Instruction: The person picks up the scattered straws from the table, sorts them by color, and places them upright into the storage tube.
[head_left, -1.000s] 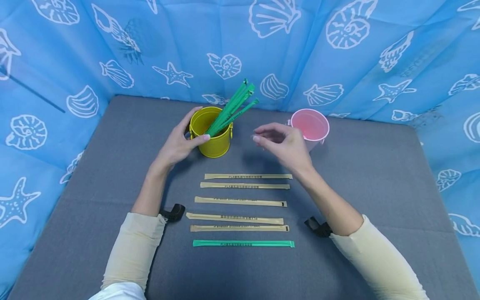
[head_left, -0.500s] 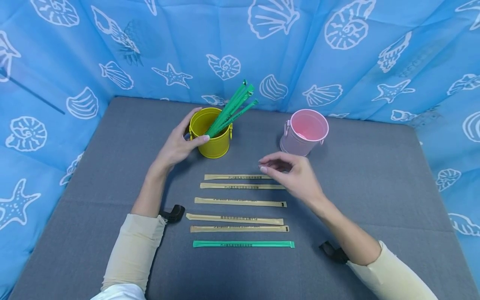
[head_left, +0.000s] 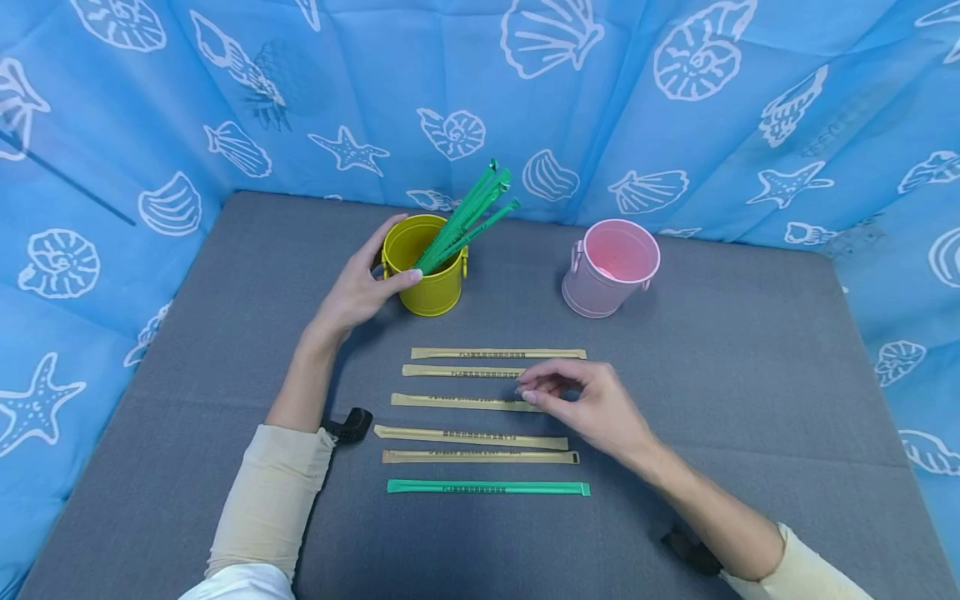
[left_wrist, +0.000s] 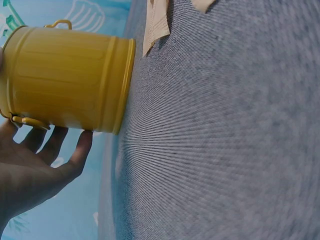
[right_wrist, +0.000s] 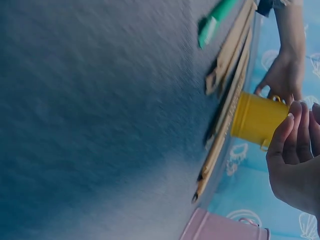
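My left hand [head_left: 358,290] holds a small yellow bucket [head_left: 432,296] at its left side, thumb over the front rim and fingers round the wall near the handle. Several green paper-wrapped straws [head_left: 468,215] lean out of this bucket to the right. My right hand [head_left: 596,407], fingers loosely bent and nothing between them, hovers above the right ends of the beige wrapped straws [head_left: 450,402], hiding parts of two. Those straws lie in a stack of roughly parallel rows. Nearest to me lies one green wrapped straw [head_left: 517,488].
A pink bucket [head_left: 596,292] stands at the back right of the grey cloth-covered table [head_left: 750,358], with something pale inside. A blue curtain [head_left: 480,83] printed with shells hangs right behind the table and along its sides.
My right hand has come from beside the pink bucket toward me, down over the beige straws. My left hand stays on the yellow bucket.
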